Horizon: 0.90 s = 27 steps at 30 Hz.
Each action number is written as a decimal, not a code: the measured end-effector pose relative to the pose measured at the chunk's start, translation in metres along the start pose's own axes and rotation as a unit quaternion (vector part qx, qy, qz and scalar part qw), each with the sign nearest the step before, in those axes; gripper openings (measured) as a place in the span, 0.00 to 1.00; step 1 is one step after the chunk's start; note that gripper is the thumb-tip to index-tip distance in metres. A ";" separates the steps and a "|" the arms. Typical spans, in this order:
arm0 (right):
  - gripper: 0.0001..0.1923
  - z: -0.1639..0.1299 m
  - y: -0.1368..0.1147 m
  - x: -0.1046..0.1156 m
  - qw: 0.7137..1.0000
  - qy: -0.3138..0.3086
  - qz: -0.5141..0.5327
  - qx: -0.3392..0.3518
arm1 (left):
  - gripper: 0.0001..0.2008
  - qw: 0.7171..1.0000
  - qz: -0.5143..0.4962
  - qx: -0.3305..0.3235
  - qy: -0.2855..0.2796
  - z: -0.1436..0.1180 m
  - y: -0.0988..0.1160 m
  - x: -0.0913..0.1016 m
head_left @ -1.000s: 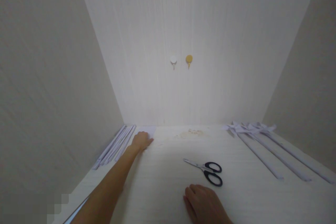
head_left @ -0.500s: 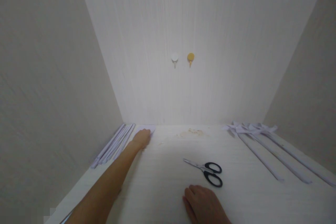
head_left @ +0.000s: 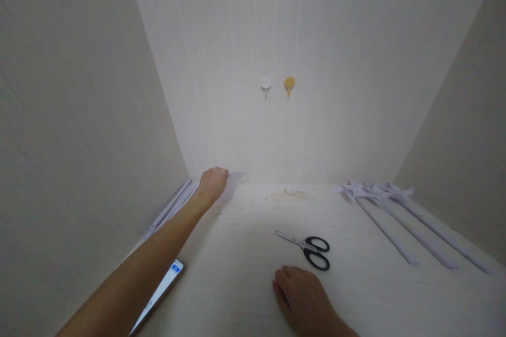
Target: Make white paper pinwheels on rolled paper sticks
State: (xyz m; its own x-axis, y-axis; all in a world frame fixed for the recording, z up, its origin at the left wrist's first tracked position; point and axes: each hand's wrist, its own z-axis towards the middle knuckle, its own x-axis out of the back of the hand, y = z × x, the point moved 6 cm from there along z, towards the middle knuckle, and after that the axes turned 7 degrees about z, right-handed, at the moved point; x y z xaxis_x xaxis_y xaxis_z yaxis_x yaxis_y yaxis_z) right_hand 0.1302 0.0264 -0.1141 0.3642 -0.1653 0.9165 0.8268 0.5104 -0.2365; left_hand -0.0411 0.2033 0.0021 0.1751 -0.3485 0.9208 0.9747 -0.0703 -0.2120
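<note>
My left hand (head_left: 213, 183) reaches to the far left of the white table, its fingers closed on a thin sheet of pale lilac paper (head_left: 233, 185). The sheet is raised off the tabletop, and the hand covers part of it. Beside that hand, rolled paper sticks (head_left: 176, 206) lie along the left wall, partly hidden by my forearm. My right hand (head_left: 302, 295) rests on the table near the front, fingers curled together, with nothing visible in them. Just beyond it lies a pair of scissors with black handles (head_left: 317, 260), apart from the hand.
A phone (head_left: 166, 284) with a lit screen lies under my left forearm. On the right are three paper sticks (head_left: 419, 237) topped with folded paper pieces (head_left: 375, 191). Worn patches (head_left: 292, 194) mark the table's back edge. Two hooks, white (head_left: 265, 84) and yellow (head_left: 290, 83), hang on the back wall.
My left hand has lifted the paper sheet up from the tabletop. More of the phone now shows beside my left forearm. My right hand stays by the scissors; the view has shifted slightly.
</note>
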 end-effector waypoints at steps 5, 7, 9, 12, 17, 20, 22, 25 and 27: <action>0.08 -0.001 -0.002 0.005 1.000 0.010 0.004 0.003 | 0.16 0.988 -0.133 -0.011 0.072 -0.030 0.014 0.050; 0.08 0.000 -0.003 0.008 1.000 0.010 -0.001 0.003 | 0.13 0.953 -0.288 0.001 0.095 -0.052 0.018 0.061; 0.08 0.000 -0.004 0.011 1.000 0.007 -0.008 0.001 | 0.11 0.906 -0.415 0.053 0.056 -0.076 0.022 0.053; 0.09 -0.001 -0.003 0.012 1.000 0.004 -0.009 -0.008 | 0.09 0.795 -0.589 0.129 -0.060 -0.116 0.037 0.016; 0.11 -0.005 -0.004 0.015 1.000 0.007 0.013 0.006 | 0.11 0.599 -0.766 0.159 -0.172 -0.169 0.070 -0.046; 0.13 -0.008 -0.005 0.019 1.000 0.016 0.023 0.010 | 0.13 0.560 -0.794 0.162 -0.171 -0.180 0.075 -0.059; 0.12 -0.010 -0.004 0.021 0.999 0.035 0.032 0.001 | 0.13 0.543 -0.808 0.164 -0.159 -0.182 0.075 -0.059; 0.06 -0.013 0.007 0.028 0.992 0.098 0.056 -0.063 | 0.14 0.526 -0.821 0.162 -0.153 -0.181 0.074 -0.056; 0.04 -0.017 0.013 0.035 0.979 0.166 0.082 -0.084 | 0.14 0.523 -0.822 0.162 -0.154 -0.182 0.073 -0.056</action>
State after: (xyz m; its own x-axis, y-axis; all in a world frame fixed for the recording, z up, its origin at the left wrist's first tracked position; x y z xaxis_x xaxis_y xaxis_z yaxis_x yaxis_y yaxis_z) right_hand 0.1610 0.0133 -0.0905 0.5950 -0.3726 0.7121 0.7939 0.4111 -0.4482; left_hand -0.0051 0.0480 -0.1247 -0.9721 0.1047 -0.2097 -0.1941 0.1414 0.9707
